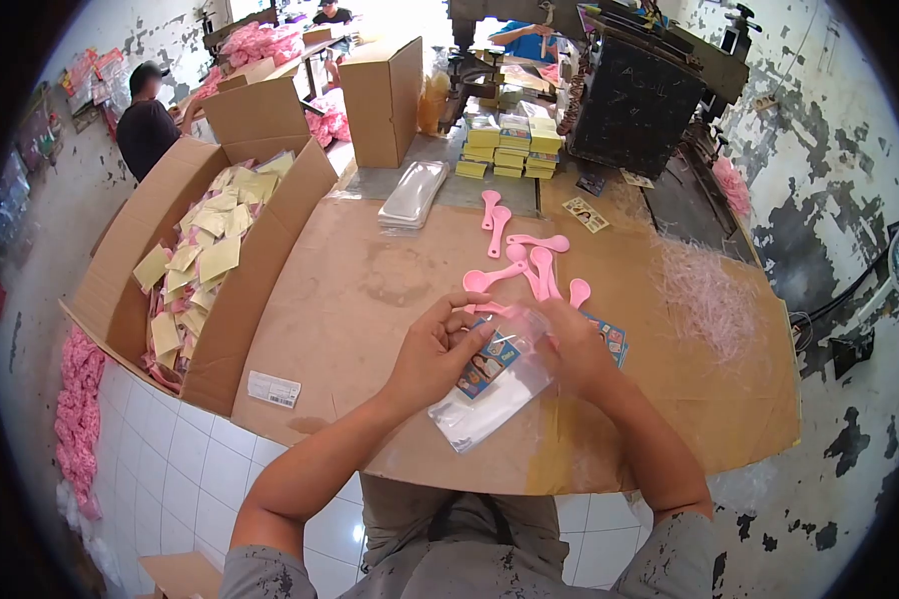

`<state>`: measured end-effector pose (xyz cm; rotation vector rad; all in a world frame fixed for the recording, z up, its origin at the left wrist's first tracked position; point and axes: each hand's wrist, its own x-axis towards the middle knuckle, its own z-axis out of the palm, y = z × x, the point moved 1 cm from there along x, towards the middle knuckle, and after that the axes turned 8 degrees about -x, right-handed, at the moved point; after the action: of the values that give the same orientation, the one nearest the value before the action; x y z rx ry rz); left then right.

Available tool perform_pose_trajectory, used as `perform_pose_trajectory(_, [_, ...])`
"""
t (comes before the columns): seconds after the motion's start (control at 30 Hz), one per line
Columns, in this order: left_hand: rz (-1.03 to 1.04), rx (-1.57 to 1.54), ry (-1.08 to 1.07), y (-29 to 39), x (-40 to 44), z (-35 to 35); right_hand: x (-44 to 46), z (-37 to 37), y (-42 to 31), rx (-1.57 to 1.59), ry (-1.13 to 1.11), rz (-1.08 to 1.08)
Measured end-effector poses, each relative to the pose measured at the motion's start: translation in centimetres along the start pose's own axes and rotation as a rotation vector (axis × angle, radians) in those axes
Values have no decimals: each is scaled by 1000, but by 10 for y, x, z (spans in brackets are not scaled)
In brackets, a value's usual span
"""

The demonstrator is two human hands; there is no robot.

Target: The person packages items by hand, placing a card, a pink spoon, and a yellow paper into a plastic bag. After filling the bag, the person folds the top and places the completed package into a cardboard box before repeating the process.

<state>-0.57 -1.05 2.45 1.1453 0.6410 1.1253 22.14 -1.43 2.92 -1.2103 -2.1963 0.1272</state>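
Observation:
My left hand [440, 349] is closed at the table's near side, a pink measuring spoon [489, 308] at its fingertips. Beneath its thumb is a blue printed card [488, 367]. Fingers bent, my right hand [577, 349] grips the crinkled edge of a transparent plastic bag [535, 326] beside the left fingertips; its fingertips are partly hidden. More transparent bags [479, 414] lie flat under both hands. Blue cards [611, 337] show beside my right hand. Several loose pink spoons [540, 265] lie just beyond the hands.
On the left stands a cardboard box [270, 265] full of packets with yellowish cards. A stack of plastic sleeves [414, 194], bundled yellow cards [509, 143] and a black machine [634, 100] occupy the back. Shredded plastic [709, 299] lies right. Other people [148, 125] are in the background.

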Motion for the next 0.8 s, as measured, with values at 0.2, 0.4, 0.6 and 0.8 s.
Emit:
perform_pose_trajectory(0.2, [-32, 39, -86, -10, -6, 7, 11, -24, -2, 874, 213, 377])
perform_pose_trajectory(0.4, [-97, 75, -99, -10, -7, 11, 8, -23, -15, 900, 170, 352])
perform_pose_trajectory(0.6, [-99, -25, -125, -11, -4, 11, 5, -21, -23, 919, 258, 262])
perform_pose_trajectory(0.8, [-105, -39, -103, -14, -5, 10, 3, -25, -14, 939, 203, 224])
